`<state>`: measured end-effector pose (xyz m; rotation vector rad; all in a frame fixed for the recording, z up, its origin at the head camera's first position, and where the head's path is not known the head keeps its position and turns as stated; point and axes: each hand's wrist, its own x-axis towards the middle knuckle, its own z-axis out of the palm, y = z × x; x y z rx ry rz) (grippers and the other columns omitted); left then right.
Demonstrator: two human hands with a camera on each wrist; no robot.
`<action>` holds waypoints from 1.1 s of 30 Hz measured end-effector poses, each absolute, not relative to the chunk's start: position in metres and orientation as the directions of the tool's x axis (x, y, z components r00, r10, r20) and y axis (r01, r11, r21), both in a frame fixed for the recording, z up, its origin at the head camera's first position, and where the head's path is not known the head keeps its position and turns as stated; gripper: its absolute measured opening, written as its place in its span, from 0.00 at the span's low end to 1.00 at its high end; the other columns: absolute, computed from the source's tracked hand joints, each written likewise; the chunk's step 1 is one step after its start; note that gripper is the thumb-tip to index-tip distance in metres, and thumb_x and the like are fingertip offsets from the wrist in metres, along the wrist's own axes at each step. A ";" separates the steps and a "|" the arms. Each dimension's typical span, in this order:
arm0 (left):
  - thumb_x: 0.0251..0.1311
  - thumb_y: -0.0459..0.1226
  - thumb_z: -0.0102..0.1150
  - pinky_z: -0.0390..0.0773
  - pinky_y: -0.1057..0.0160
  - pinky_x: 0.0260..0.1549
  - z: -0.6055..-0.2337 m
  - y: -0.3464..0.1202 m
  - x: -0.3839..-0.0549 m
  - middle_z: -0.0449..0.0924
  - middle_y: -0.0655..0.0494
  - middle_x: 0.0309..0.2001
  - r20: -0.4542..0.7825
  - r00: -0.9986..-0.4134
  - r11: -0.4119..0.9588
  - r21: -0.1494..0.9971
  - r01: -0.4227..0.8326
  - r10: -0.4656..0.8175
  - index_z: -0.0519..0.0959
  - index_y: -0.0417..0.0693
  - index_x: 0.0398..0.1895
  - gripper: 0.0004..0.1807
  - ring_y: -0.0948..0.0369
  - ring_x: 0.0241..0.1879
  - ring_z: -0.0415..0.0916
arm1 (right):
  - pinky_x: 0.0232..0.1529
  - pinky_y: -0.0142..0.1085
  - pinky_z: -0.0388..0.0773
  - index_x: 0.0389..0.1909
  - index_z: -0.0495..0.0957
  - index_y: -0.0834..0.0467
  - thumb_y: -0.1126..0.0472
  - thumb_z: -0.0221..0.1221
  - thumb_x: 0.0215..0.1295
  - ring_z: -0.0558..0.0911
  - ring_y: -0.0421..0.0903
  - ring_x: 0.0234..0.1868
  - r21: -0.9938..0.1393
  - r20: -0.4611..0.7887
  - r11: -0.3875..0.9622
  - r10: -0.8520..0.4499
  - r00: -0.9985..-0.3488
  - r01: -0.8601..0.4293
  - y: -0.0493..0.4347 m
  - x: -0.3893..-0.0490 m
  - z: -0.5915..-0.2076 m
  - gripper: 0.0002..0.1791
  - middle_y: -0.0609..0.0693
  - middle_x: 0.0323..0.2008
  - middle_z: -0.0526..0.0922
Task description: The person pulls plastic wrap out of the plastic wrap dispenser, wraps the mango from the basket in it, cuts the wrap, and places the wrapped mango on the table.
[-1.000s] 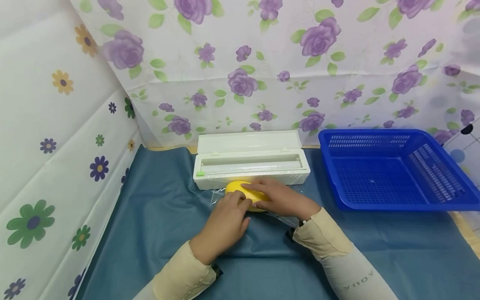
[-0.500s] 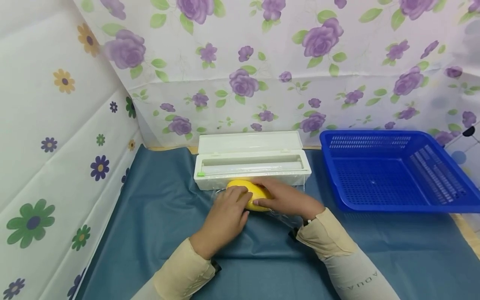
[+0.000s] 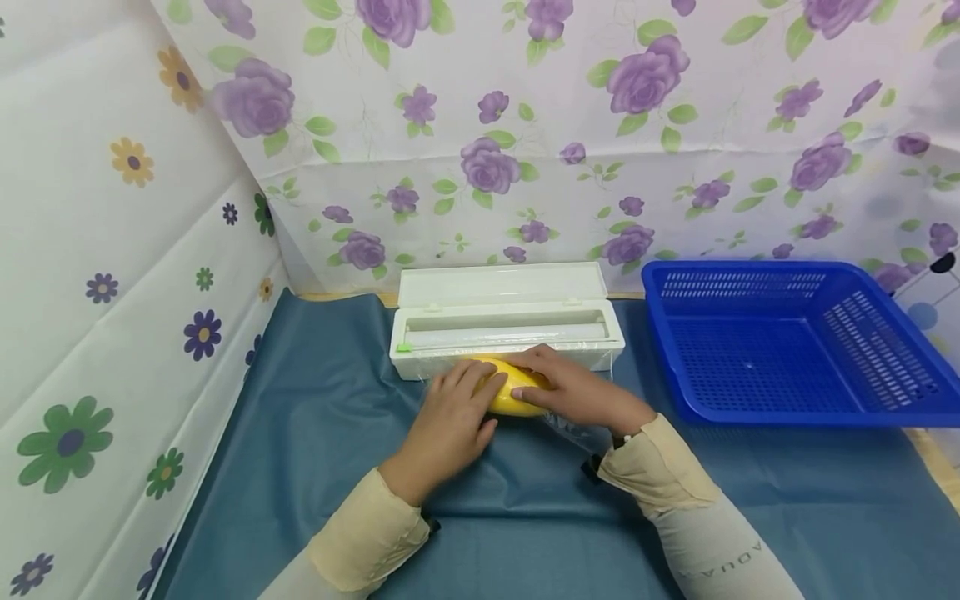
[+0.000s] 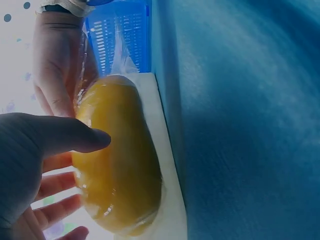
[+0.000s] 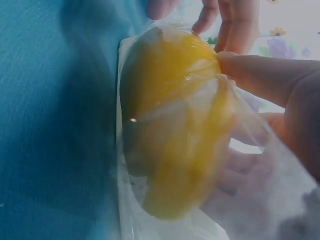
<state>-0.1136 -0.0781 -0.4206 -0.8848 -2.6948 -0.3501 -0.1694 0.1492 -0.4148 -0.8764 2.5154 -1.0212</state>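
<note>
A smooth yellow oval fruit, wrapped in clear cling film, is held lengthwise between both hands in front of a white cling film box. My left hand grips its left end, thumb on the near side and fingers behind, as the left wrist view shows. At the right end, my right hand holds fruit and film, its thumb on the fruit's near face. Loose film trails off the right end beneath the right wrist. The box's lid stands raised, with a film roll inside.
A blue plastic basket stands right of the box. The box has a green slider at its left front edge. Dark teal cloth covers the table, and flowered sheets hang behind and on the left.
The fruit has shifted slightly right and turned a little. My left fingers have slid from its near face over its left end, while the right hand has moved slightly right with it.
</note>
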 end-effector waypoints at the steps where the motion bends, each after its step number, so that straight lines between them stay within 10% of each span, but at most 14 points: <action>1: 0.58 0.40 0.73 0.71 0.44 0.59 -0.421 -0.078 -0.114 0.74 0.49 0.63 0.342 -0.771 0.784 0.135 0.606 0.538 0.74 0.48 0.67 0.33 0.49 0.66 0.69 | 0.60 0.46 0.74 0.74 0.67 0.49 0.48 0.55 0.76 0.76 0.47 0.57 -0.713 -0.038 0.561 -0.629 -0.776 -0.420 0.150 -0.169 -0.414 0.29 0.51 0.62 0.73; 19: 0.59 0.41 0.73 0.72 0.45 0.59 -0.431 -0.070 -0.127 0.75 0.51 0.62 0.446 -0.758 0.815 0.098 0.571 0.477 0.73 0.52 0.68 0.33 0.51 0.63 0.73 | 0.66 0.54 0.72 0.71 0.70 0.51 0.48 0.50 0.79 0.75 0.52 0.64 -0.762 0.010 0.528 -0.569 -0.822 -0.375 0.157 -0.173 -0.407 0.25 0.53 0.66 0.75; 33: 0.62 0.45 0.70 0.72 0.43 0.57 -0.423 -0.064 -0.133 0.75 0.50 0.62 0.369 -0.807 0.825 0.158 0.543 0.461 0.73 0.53 0.69 0.32 0.49 0.63 0.71 | 0.61 0.51 0.79 0.68 0.72 0.60 0.53 0.58 0.74 0.79 0.55 0.60 -0.423 0.231 0.735 -0.479 -0.847 -0.530 0.127 -0.104 -0.353 0.27 0.58 0.62 0.76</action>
